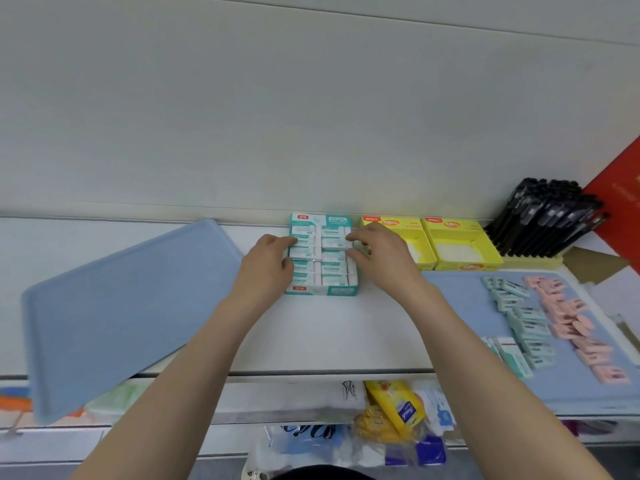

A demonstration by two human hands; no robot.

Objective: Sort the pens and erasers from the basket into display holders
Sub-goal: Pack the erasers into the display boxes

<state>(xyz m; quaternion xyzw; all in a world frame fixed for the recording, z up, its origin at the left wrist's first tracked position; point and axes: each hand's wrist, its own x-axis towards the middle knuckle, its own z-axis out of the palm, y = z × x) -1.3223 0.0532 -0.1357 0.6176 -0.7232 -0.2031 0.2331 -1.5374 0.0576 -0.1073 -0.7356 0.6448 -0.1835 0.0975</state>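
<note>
While both bare forearms reach in from the near edge, the hands meet at the teal box [322,291], which stands on the white shelf [329,334] against the far wall. The box holds two columns of wrapped white erasers [332,271], packed side by side. The left hand [268,268] lies at the box's left wall, forefinger and thumb curled against the left column; it cannot be told whether they pinch an eraser or only press it. The right hand [377,258] lies at the right wall, its forefinger and thumb curled round the top eraser [334,244] of the right column, pinching it.

Just right of the teal box stand two yellow boxes [460,244], side by side and touching, with white contents; the right hand hides part of the nearer one. Farther right, black pens [547,220] stand leaning in a yellow holder [530,261]. A red board [620,209] shows at the far right edge.

Left of the hands a blue tray [114,313] lies askew, its near corner overhanging the shelf edge. On the right a second tray [450,306] carries loose green erasers [526,323] in a row, with pink erasers [571,327] just to their right. Below the shelf, a yellow packet [394,407] lies among bagged goods.
</note>
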